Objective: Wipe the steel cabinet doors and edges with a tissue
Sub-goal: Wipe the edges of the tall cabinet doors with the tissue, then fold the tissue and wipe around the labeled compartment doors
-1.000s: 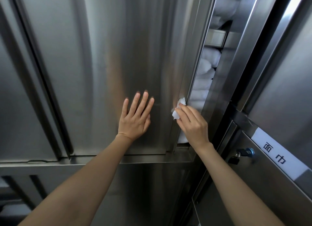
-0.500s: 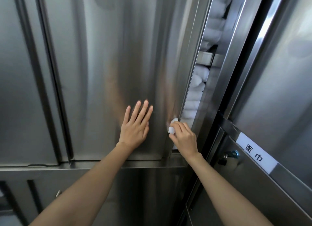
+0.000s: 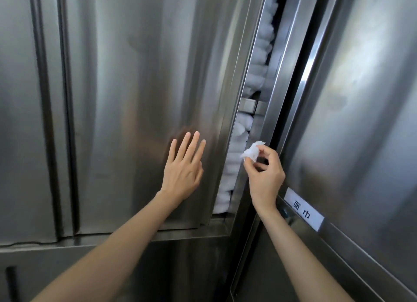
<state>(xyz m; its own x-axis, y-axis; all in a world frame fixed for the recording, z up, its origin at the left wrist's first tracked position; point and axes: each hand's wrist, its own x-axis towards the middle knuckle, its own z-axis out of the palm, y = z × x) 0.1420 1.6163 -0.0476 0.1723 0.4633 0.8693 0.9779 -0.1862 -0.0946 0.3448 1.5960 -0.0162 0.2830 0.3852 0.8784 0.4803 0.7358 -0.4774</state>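
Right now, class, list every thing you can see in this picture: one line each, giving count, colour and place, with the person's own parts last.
Steel cabinet door: one, grey steel, centre, slid partly open.
Neighbouring door panel: one, grey steel, far left.
Right-hand door: one, grey steel, right side.
Upright frame edge: one, grey steel, between the open gap and the right-hand door.
Rolled towels: a stack, count unclear, white, inside the gap.
Shelf: one, grey steel, crossing the gap halfway up.
Label: one, white with black characters, on the right-hand door's lower edge.
Tissue: one, white, crumpled, beside the frame edge.
Left hand: one, flat on the centre door.
Right hand: one, pinching the tissue.
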